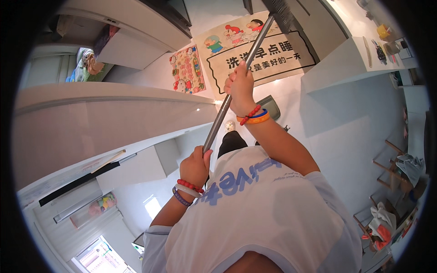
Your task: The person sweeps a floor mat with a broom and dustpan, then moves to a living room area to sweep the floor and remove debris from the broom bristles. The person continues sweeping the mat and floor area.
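Note:
My left hand (194, 169) is wrapped around the near end of a grey metal broom handle (218, 119). Farther up the same pole, my right hand (241, 89) grips it with the thumb lying along the shaft. The pole slants away to a dark bristled broom head (280, 15), seen over the far right part of a beige floor mat (259, 76) with cartoon figures and printed writing. Partly hidden behind my right wrist, a grey-green object (273, 105), apparently a dustpan, lies on the floor.
Left of the large mat lies a small pink cartoon mat (187, 71). A pale partition (112, 119) runs along the left. On the right, a white counter (362, 54) juts out, with wooden chairs (387, 167) holding cloths farther down. My shoe (230, 126) shows below the pole.

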Demonstrator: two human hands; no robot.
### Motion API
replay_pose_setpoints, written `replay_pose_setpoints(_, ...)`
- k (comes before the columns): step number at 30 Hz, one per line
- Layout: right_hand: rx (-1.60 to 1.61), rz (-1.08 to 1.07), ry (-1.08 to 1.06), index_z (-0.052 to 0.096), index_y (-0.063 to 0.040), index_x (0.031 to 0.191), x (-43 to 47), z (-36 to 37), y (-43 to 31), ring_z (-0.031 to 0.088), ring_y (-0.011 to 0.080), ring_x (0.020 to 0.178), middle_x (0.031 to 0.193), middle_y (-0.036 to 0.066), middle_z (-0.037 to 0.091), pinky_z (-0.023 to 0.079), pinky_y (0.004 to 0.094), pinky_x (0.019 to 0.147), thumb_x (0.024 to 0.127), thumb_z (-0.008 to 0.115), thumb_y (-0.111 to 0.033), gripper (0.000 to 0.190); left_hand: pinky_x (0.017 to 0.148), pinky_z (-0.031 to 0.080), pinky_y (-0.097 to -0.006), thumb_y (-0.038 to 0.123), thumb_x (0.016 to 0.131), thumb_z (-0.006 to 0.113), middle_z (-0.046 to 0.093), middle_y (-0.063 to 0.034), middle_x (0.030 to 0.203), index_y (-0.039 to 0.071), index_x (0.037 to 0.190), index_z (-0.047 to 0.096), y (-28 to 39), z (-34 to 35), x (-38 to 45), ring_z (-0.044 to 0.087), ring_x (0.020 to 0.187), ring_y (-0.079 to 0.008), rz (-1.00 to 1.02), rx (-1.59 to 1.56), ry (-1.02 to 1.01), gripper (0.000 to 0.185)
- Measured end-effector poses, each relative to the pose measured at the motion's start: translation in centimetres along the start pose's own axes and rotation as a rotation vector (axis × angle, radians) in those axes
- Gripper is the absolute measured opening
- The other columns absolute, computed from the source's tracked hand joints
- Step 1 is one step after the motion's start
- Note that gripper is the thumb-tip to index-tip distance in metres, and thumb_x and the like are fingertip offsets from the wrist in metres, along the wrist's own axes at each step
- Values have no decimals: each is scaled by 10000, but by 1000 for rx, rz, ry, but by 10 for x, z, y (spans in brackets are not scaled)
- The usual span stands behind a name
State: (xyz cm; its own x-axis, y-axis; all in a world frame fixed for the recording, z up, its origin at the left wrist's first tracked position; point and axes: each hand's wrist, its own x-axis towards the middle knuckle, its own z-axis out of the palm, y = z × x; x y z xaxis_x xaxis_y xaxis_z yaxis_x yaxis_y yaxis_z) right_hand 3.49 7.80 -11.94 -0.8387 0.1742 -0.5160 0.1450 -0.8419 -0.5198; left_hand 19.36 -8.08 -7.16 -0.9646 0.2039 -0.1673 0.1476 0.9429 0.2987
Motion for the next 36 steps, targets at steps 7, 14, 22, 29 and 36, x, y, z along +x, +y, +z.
replay_pose_setpoints(7,286,93,-366,413,-98,763,-15,12,-43,352,93,472,615,-3,376,314,209,415,919,452,-357,305,409,400,-276,281,916,468,539,-54,602,27,919,490,12,-31,-2,490,432,-172,-131,-574,-165,255)
replay_pose_setpoints(14,615,476,-742,429,-102,667,13,4,-39,275,52,381,511,-46,322,241,184,343,926,455,-282,317,349,316,-183,354,964,287,393,6,528,28,916,460,1,-49,5,354,365,-59,-327,-1767,-915,372)
replay_pose_setpoints(22,178,201,-270,306,-136,624,-4,16,-34,205,57,376,493,-53,239,177,207,340,912,483,-293,373,386,373,-279,281,887,519,524,-53,541,48,827,489,3,-31,-2,496,409,-190,-86,-259,-140,242)
replay_pose_setpoints(29,124,128,-181,330,-132,672,-9,27,-35,221,47,389,510,-55,261,200,195,333,918,470,-268,313,428,424,-287,264,849,578,575,-78,648,18,973,505,10,-24,1,570,505,-197,55,209,183,285)
replay_pose_setpoints(36,476,403,-609,372,-132,670,10,9,-37,202,51,367,492,-54,245,170,198,324,905,480,-274,295,355,331,-185,351,967,259,438,-24,557,9,1030,451,0,-52,20,367,345,-70,-257,-1904,-1209,397)
